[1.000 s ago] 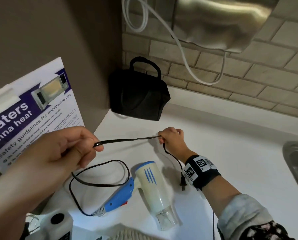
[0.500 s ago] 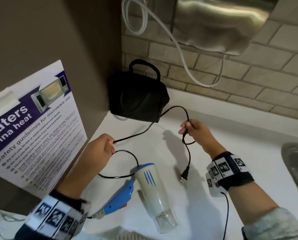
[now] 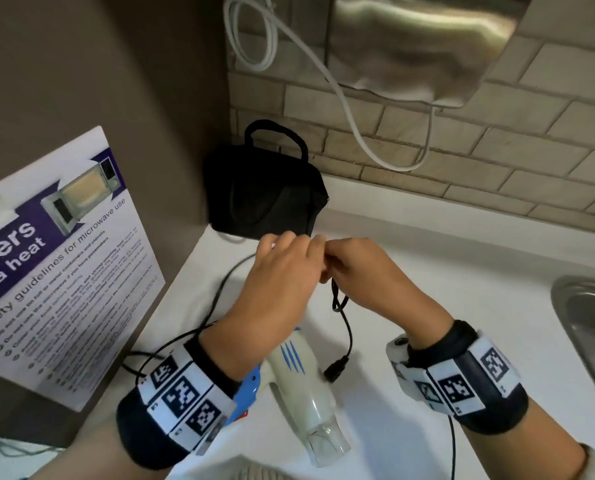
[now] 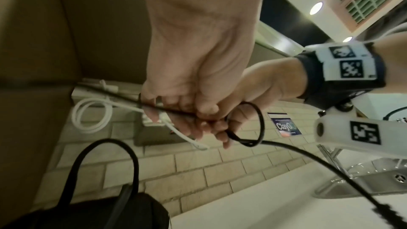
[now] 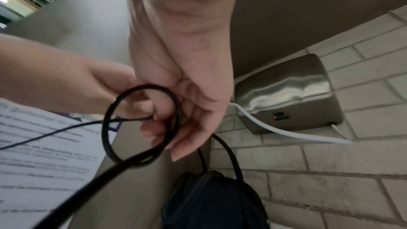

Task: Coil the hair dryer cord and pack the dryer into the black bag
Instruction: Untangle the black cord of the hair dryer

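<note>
Above the dryer (image 3: 301,386), left hand (image 3: 275,282) and right hand (image 3: 361,271) both pinch the cord (image 3: 341,306); 1 small loop could spring open if either grip slackens.

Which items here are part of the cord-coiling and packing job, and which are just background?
Job:
- hair dryer
- black cord, gripped by left hand and right hand
- plug
- black bag

Background:
- microwave safety poster
- wall hand dryer
- white cable
- sink

Head view looks down; both wrist views look up, sharing the black bag (image 3: 264,199).
</note>
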Motion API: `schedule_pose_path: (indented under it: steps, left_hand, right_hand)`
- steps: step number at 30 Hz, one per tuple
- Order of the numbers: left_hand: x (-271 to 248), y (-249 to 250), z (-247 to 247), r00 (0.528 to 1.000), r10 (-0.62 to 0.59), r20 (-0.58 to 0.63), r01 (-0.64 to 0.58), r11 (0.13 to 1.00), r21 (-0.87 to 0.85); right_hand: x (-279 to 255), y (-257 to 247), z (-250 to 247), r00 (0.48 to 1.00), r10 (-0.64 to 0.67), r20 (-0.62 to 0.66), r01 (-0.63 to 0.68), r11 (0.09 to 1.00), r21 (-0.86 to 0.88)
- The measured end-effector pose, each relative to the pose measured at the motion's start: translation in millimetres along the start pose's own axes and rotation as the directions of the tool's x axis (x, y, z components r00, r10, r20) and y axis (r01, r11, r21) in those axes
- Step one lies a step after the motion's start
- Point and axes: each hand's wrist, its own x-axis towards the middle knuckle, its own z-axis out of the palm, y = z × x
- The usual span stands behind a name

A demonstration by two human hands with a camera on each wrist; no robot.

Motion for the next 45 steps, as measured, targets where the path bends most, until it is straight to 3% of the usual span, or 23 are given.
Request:
schedule_pose_path:
  steps: [4,6,9,13,15,19,21,24,28,31,33,36,40,43,45]
  left_hand:
    - [11.2,-10.5,-14.5,0.956,-0.137,0.261,0.16,0.985,-0.07]
    - [11.5,-13.5,-23.7,0.941,-0.215,0.263,0.275,0.935,-0.222]
    - [6.0,-17.8,-36.2,0.911,-0.299,0.284,0.389,0.852,-0.351]
    - [-5.0,-17.9,-35.6,0.963,-0.244,0.116,0.265,0.937,-0.228]
    - [-8.9,-14.4,-26.8,0.976,-0.2,0.081,0.212,0.959,-0.189]
    - [-7.6,-24.3,-19.6,0.953,-0.298,0.053,0.295,0.873,-0.388]
    - [-9.1,-37.1,-17.3,0.93,-0.367,0.018,0.327,0.805,-0.496]
    - [-11.9,-51.4,-20.5,0.896,-0.442,-0.051,0.329,0.735,-0.593]
    - [-18.0,-64.1,-21.3,0.87,-0.485,-0.083,0.338,0.711,-0.617]
    - [-22.0,-69.6,-12.1,0.907,-0.417,0.065,0.38,0.738,-0.557]
    - [-23.6,-67.8,-4.4,0.928,-0.32,0.194,0.373,0.771,-0.516]
    - [-24.9,-61.5,1.7,0.953,-0.214,0.214,0.296,0.805,-0.513]
    - [-21.2,-56.5,4.0,0.96,-0.183,0.213,0.269,0.813,-0.516]
    - [-20.9,-56.5,4.1,0.95,-0.222,0.22,0.308,0.781,-0.543]
    - [-22.9,-55.8,3.3,0.956,-0.205,0.208,0.288,0.779,-0.557]
  right_hand:
    - [-3.1,7.4,10.5,0.999,0.022,0.04,-0.022,1.0,-0.01]
    - [-3.5,12.0,17.1,0.999,0.027,0.04,-0.026,1.0,-0.003]
    - [-5.9,13.6,17.2,0.992,0.096,0.086,-0.113,0.965,0.236]
    - [-6.7,5.7,10.1,0.988,0.119,0.093,-0.146,0.915,0.375]
    - [-8.3,-1.3,7.4,0.98,0.12,0.159,-0.185,0.844,0.504]
    - [-18.8,0.2,1.7,0.914,0.01,0.405,-0.33,0.599,0.73]
    - [-27.0,9.2,2.5,0.9,-0.089,0.427,-0.301,0.583,0.755]
    - [-37.3,26.2,8.3,0.908,-0.12,0.4,-0.243,0.628,0.74]
    - [-46.1,52.8,16.2,0.951,0.06,0.303,-0.272,0.628,0.729]
    - [-48.3,65.8,21.7,0.948,0.233,0.217,-0.316,0.592,0.742]
    - [-47.9,65.7,22.5,0.949,0.282,0.137,-0.289,0.615,0.734]
    - [-44.5,57.8,19.3,0.968,0.241,0.067,-0.22,0.692,0.687]
    - [-39.4,56.4,12.8,0.98,0.168,0.103,-0.197,0.821,0.537]
    - [-36.4,57.7,11.8,0.97,0.242,0.008,-0.199,0.777,0.597]
    - [-32.1,58.7,12.6,0.931,0.35,-0.106,-0.175,0.682,0.71]
